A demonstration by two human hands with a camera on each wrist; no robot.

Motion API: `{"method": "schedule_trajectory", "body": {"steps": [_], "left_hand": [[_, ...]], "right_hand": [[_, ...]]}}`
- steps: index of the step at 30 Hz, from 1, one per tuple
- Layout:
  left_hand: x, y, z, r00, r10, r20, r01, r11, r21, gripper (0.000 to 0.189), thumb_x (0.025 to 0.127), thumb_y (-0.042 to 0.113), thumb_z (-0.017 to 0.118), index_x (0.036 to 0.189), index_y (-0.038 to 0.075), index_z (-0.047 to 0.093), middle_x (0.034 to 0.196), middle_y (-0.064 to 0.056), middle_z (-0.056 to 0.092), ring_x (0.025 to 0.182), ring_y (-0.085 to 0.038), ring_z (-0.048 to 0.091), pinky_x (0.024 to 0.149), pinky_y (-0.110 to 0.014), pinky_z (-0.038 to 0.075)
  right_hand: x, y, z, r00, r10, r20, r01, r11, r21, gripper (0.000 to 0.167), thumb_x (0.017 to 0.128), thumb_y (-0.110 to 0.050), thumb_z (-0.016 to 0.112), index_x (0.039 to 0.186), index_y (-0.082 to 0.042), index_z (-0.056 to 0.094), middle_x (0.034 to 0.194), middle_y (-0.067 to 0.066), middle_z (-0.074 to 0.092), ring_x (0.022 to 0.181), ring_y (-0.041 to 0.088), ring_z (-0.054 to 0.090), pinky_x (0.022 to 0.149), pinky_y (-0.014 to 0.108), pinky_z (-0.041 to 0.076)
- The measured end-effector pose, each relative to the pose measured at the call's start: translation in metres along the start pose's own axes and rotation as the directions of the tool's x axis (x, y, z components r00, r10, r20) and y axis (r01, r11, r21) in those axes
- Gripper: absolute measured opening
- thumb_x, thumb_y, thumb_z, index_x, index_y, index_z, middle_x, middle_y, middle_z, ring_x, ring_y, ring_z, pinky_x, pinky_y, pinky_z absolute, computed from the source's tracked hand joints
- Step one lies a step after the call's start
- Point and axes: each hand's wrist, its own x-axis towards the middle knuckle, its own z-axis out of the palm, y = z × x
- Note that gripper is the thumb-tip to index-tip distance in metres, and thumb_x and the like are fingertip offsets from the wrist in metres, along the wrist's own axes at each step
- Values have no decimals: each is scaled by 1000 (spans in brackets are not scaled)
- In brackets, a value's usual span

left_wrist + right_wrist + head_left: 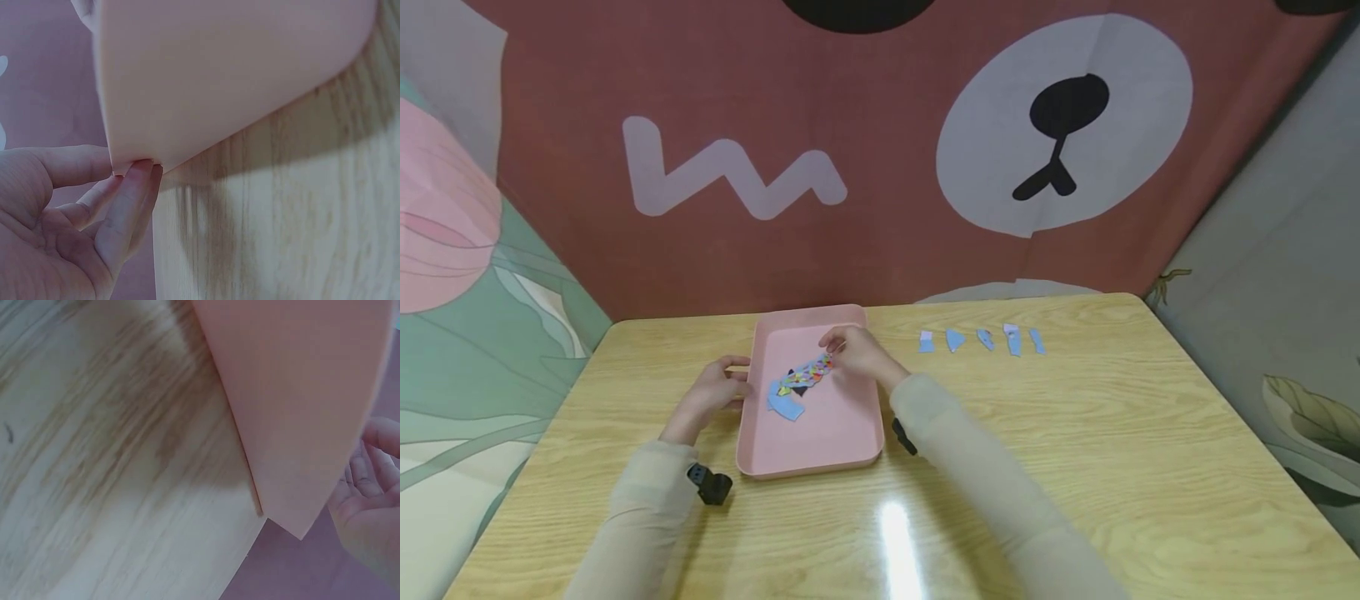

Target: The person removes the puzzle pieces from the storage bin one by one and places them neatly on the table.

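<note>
A pink tray (812,450) lies on the table, with several flat puzzle pieces (786,406) in it, light blue with a multicoloured patterned band. Beside its left wall is my left hand (706,396); in the left wrist view its fingertips (140,169) touch the outer wall near the bottom edge. Over the tray's far right part, my right hand (859,354) has its fingers bent down at the upper end of the patterned band, pinching a piece there that they mostly cover. The tray wall hides those fingertips in the right wrist view.
To the right of the tray, several loose light blue pieces (955,340) lie in a row near the table's back edge. The wooden table (1075,467) meets a red-brown cloth backdrop (737,267) at the back. Black wrist cameras (709,485) sit at both sleeves.
</note>
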Motion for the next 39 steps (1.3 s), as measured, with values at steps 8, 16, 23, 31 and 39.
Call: {"method": "schedule_trajectory", "body": {"steps": [8,16,23,31,39], "left_hand": [[0,-1,0,1000,-9,-6,9,1000,0,58,91,1,50,144,-5,28,138,-32,44,115,-35,56,83,-34,56],[0,2,1,1000,-11,-5,11,1000,1,58,91,2,51,145,-4,27,139,-31,43,118,-36,54,88,-38,55],[0,3,2,1000,-2,0,2,1000,-19,59,91,0,51,145,-5,27,140,-32,42,120,-37,54,89,-38,55],[1,2,2,1000,-4,-3,4,1000,-20,59,90,0,51,145,-5,27,140,-33,42,120,-37,54,89,-38,55],[1,1,0,1000,-22,-11,22,1000,4,59,90,1,51,144,-4,27,140,-32,42,119,-36,54,89,-40,55]], "right_hand": [[5,0,11,1000,24,7,-24,999,-28,30,81,12,58,109,4,66,106,17,67,101,26,61,88,27,52],[8,3,17,999,43,-20,-44,996,-76,34,81,10,58,112,-1,66,108,15,66,102,24,60,91,28,49],[9,7,20,999,48,7,-47,989,-143,35,83,7,59,117,-2,65,119,14,66,112,26,60,98,33,48],[8,7,22,996,43,72,-24,971,-240,38,83,9,57,119,0,63,121,16,64,116,28,57,104,36,44],[7,7,25,997,2,74,19,959,-282,29,81,1,66,110,0,68,110,13,69,105,24,61,97,32,47]]}}
